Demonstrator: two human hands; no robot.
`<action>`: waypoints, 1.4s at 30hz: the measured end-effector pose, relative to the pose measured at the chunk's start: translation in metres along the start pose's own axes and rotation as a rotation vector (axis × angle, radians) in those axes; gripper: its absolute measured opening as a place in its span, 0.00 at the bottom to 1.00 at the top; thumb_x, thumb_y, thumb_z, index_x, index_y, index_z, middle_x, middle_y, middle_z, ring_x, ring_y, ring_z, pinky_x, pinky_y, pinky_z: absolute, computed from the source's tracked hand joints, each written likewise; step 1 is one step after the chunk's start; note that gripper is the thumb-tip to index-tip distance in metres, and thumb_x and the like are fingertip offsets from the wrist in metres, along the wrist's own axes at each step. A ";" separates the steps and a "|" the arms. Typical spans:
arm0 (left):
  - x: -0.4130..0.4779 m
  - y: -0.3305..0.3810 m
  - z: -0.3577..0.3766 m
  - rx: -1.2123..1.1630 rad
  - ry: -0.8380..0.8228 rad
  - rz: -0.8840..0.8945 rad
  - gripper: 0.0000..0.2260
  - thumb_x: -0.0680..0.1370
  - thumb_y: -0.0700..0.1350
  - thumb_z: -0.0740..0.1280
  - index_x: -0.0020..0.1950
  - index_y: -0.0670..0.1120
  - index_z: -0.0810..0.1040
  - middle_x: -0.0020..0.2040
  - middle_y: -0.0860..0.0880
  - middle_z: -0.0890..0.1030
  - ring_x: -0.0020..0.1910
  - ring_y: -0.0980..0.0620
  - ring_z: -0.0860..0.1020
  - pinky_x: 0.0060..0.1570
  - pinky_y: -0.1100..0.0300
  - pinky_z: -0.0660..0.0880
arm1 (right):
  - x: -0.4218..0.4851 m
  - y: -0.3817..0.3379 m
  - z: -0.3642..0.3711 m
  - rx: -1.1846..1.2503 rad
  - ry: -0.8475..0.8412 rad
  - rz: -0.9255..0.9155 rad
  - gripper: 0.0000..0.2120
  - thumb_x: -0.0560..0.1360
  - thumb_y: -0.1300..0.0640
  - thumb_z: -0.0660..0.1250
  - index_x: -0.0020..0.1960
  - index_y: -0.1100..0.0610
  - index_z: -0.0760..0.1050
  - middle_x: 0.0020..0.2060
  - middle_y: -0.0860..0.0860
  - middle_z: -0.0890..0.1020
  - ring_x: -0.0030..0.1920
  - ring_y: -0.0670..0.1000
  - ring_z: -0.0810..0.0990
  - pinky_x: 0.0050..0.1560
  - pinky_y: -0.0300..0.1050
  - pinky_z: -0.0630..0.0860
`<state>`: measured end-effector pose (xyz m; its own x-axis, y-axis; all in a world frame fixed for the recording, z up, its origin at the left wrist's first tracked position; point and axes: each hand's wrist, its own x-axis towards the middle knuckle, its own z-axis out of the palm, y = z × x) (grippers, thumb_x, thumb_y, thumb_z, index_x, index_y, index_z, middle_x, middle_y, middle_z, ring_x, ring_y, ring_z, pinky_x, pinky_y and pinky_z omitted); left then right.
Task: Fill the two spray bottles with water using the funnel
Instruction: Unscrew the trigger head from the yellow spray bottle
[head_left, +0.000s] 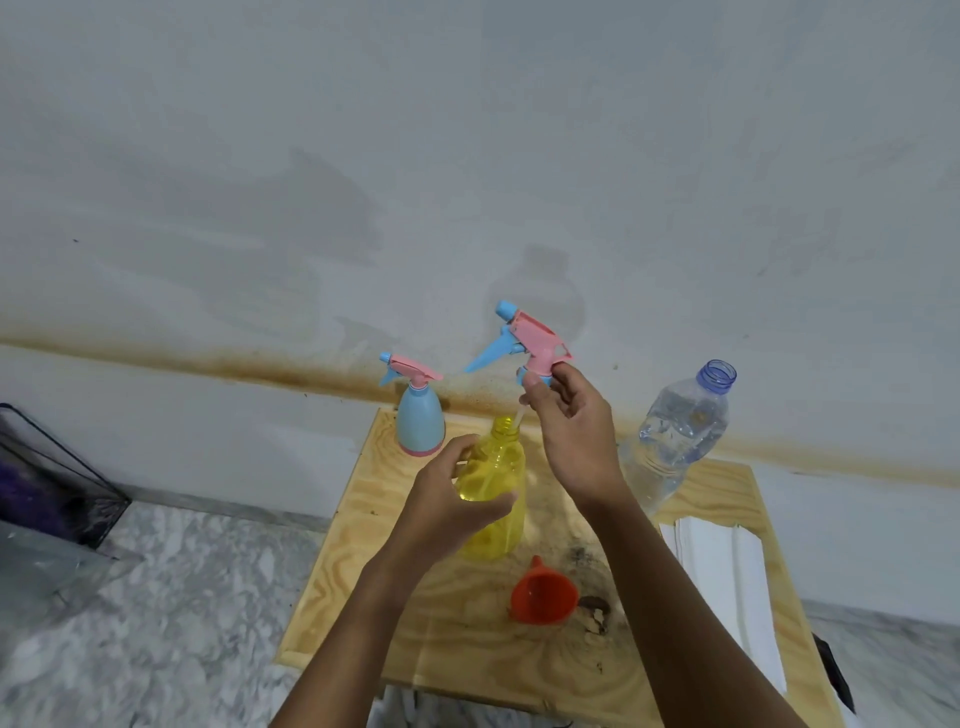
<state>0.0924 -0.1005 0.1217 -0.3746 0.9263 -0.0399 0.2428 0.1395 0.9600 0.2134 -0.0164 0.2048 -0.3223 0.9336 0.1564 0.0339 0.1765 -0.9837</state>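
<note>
The right hand (576, 441) pinches the pink and blue plastic sprayer top (530, 343), lifted above the see-through yellow bottle (493, 493). The left hand (452, 499) wraps that bottle. A round orange funnel (543, 595) lies on the wooden board (363, 597). The blue spray bottle (420, 421) stands behind.

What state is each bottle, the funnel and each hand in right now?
Yellow spray bottle: upright, open, held.
Spray head: lifted off, tube still in the neck.
Blue spray bottle: upright, capped.
Water bottle: uncapped, partly full.
Funnel: unused, lying on table.
Left hand: gripping yellow bottle.
Right hand: pinching spray head.
</note>
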 end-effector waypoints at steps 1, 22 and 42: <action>0.000 -0.004 0.002 0.007 -0.001 -0.003 0.23 0.67 0.46 0.80 0.55 0.61 0.75 0.48 0.61 0.82 0.50 0.64 0.79 0.49 0.61 0.80 | 0.001 -0.001 -0.002 0.006 0.003 -0.002 0.06 0.80 0.53 0.65 0.54 0.52 0.79 0.45 0.56 0.82 0.45 0.55 0.80 0.51 0.46 0.78; -0.020 -0.095 0.036 0.158 0.170 -0.137 0.31 0.66 0.44 0.81 0.64 0.47 0.69 0.54 0.53 0.77 0.52 0.54 0.75 0.42 0.68 0.69 | -0.007 0.053 -0.042 -0.118 0.099 0.198 0.08 0.78 0.51 0.68 0.54 0.53 0.80 0.44 0.49 0.82 0.49 0.61 0.83 0.56 0.59 0.79; -0.010 -0.105 0.019 0.214 0.037 -0.064 0.25 0.67 0.52 0.80 0.59 0.55 0.72 0.53 0.59 0.80 0.55 0.63 0.76 0.51 0.64 0.74 | 0.005 0.186 -0.003 -0.327 -0.153 0.647 0.09 0.76 0.57 0.68 0.42 0.60 0.82 0.38 0.55 0.80 0.37 0.52 0.77 0.39 0.45 0.72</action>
<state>0.0874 -0.1173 0.0159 -0.4272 0.9001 -0.0851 0.4000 0.2725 0.8751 0.2210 0.0221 0.0232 -0.2694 0.8329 -0.4834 0.5342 -0.2884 -0.7947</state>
